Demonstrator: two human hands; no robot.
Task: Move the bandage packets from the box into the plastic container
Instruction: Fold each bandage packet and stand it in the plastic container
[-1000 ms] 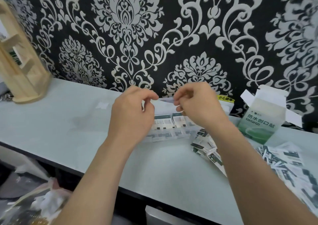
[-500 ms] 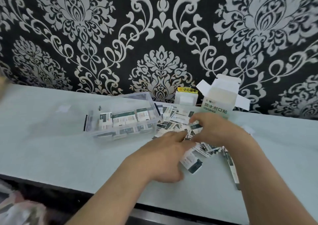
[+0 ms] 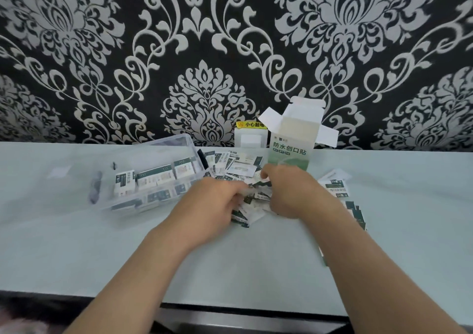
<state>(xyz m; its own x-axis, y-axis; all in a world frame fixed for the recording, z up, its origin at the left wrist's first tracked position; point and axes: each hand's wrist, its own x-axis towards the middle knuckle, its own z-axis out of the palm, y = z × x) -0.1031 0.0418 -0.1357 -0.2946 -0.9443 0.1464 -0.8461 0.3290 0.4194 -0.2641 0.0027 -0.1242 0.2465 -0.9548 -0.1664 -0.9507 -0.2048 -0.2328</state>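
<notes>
A clear plastic container [image 3: 163,145] stands left of centre on the pale counter, with several white-and-green bandage packets [image 3: 153,179] upright inside it. The open bandage box [image 3: 291,152] stands at the back against the wall, flaps up. Loose bandage packets [image 3: 239,167] lie in a heap between container and box, and more packets [image 3: 335,186] spread to the right. My left hand [image 3: 212,205] and my right hand [image 3: 289,190] both reach into the heap with fingers curled around packets. Which packets each hand holds is hidden by the fingers.
A small white block with a yellow warning label [image 3: 249,135] sits against the patterned wall behind the heap. The counter's front edge [image 3: 230,305] runs across the bottom, with a dark drop below it.
My hands left the container and dropped onto the loose heap to its right. The view swung right, so the wooden rack at the left is out of sight.
</notes>
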